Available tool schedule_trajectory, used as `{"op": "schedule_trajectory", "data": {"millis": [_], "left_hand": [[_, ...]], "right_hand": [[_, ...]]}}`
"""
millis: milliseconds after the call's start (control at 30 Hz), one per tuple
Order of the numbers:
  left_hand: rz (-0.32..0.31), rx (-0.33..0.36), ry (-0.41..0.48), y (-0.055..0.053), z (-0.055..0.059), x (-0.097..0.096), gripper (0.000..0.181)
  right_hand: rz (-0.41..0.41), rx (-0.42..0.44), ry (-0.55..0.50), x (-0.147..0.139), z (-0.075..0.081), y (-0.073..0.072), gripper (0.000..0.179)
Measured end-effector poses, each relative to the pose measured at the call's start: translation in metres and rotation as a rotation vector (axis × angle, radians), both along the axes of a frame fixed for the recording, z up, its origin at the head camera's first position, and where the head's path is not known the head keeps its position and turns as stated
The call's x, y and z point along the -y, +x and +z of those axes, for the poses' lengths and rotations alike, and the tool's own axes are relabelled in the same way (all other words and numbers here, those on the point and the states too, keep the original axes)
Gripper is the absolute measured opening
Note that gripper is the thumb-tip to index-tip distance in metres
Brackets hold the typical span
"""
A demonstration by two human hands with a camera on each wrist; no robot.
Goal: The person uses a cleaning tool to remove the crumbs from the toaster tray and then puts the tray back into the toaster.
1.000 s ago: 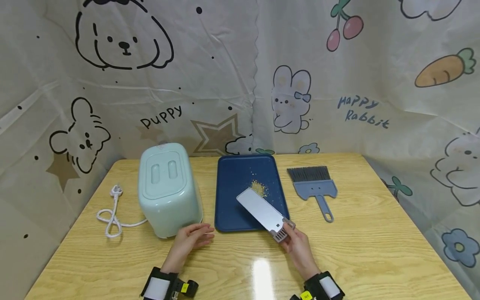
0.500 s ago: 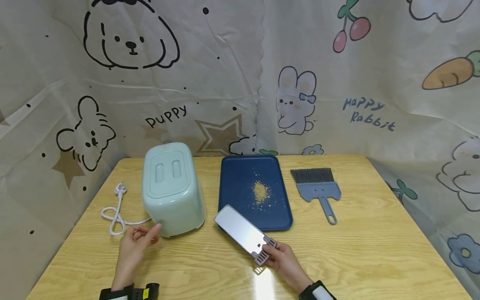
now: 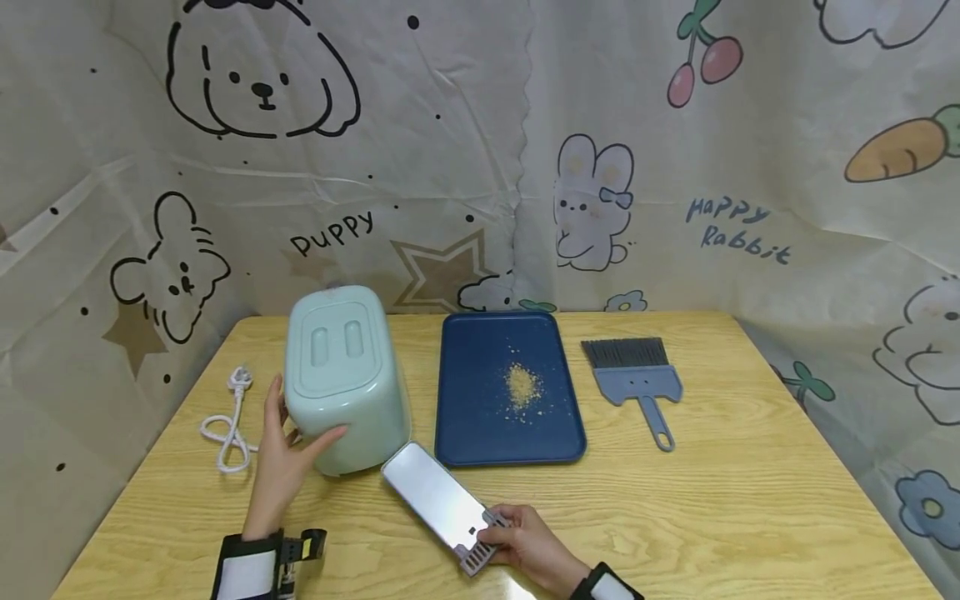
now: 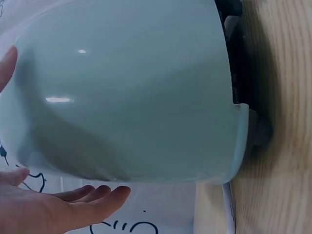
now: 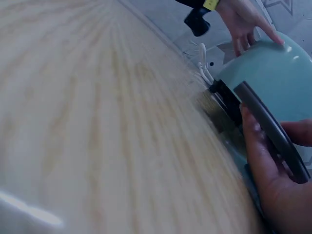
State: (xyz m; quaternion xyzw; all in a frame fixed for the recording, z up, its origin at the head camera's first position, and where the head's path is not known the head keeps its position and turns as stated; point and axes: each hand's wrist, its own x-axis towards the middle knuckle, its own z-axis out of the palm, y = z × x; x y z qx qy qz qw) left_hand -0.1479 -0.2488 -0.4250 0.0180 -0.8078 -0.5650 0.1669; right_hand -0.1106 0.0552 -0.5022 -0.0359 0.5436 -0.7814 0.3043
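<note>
A mint-green toaster (image 3: 341, 367) with a lid on top stands at the left of the table. My left hand (image 3: 281, 462) is at its near left corner, thumb across the near end and fingers along the left side. In the left wrist view, the fingers (image 4: 100, 204) are spread and fairly straight, with a gap to the toaster wall. My right hand (image 3: 528, 542) pinches the slotted grey end of a flat metal crumb tray (image 3: 431, 492). The tray is held above the table, its far end by the toaster's near right corner. Its underside is hidden in the head view.
A dark blue tray (image 3: 472, 442) with a small heap of pale crumbs (image 3: 522, 385) lies right of the toaster. Further right is a blue-grey brush (image 3: 637, 382) with dark bristles. A white power cord (image 3: 234, 433) lies left of the toaster. Printed cloth hangs behind.
The crumb tray has moved from above the blue tray left and nearer, to the toaster's near end. My left hand has shifted from the toaster's near right corner to its left side.
</note>
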Motion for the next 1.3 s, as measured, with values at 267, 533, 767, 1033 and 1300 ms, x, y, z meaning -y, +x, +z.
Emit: {"op": "schedule_trajectory", "data": {"millis": [267,533,767,1033,1300], "left_hand": [[0.001,0.055,-0.043,0.001,0.011,-0.002,0.105],[0.005,0.034,-0.059,0.001,0.01,-0.003,0.103],[0.01,0.039,-0.062,0.0,0.008,-0.003,0.102],[0.008,0.034,-0.058,0.001,0.007,-0.005,0.102],[0.009,0.028,-0.074,0.0,0.006,-0.005,0.102]], "right_hand": [[0.031,-0.015,0.035,0.013,-0.001,0.009,0.016],[0.044,0.025,0.052,0.02,-0.001,0.014,0.013],[0.114,0.045,0.036,0.024,0.0,0.017,0.015],[0.081,0.04,0.061,0.032,-0.003,0.02,0.013],[0.015,0.068,0.058,0.042,0.003,0.024,0.016]]}}
